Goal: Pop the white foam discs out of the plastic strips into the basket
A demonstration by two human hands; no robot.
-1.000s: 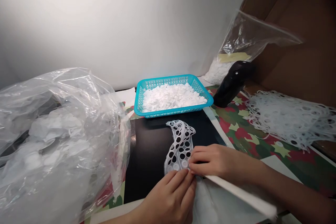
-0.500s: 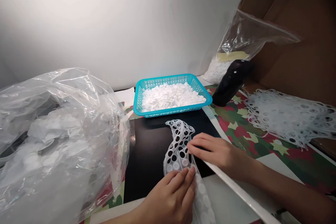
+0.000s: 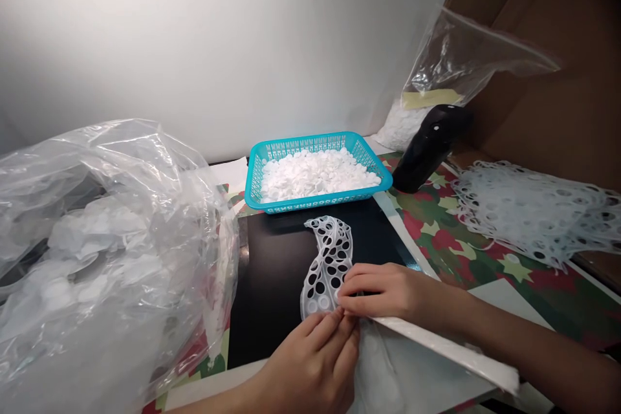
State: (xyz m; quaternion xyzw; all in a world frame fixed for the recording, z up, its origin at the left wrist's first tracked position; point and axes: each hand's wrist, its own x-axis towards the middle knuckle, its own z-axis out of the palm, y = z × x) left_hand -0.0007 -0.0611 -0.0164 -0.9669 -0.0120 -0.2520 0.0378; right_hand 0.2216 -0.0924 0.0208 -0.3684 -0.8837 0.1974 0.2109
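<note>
A white perforated strip (image 3: 326, 265) with rows of round holes and small discs curves over a black board (image 3: 272, 291). My left hand (image 3: 315, 352) pinches its lower part from below. My right hand (image 3: 385, 291) comes in from the right, with its fingertips pressing on the strip close to my left fingertips. More of the white material (image 3: 373, 369) hangs down past the board's front edge, partly hidden by my left hand. A long white edge (image 3: 446, 349) runs beneath my right wrist.
A turquoise plastic basket (image 3: 310, 202) full of white discs stands behind the board. A big clear plastic bag (image 3: 107, 252) fills the left side. At the right lie a heap of perforated sheets (image 3: 528, 213), a black object (image 3: 429, 149), a zip bag (image 3: 436, 71) and patterned paper (image 3: 451, 246).
My right hand has slid left and its fingertips now meet my left hand on the strip. The hanging white material has shifted slightly, and the view has tipped a little.
</note>
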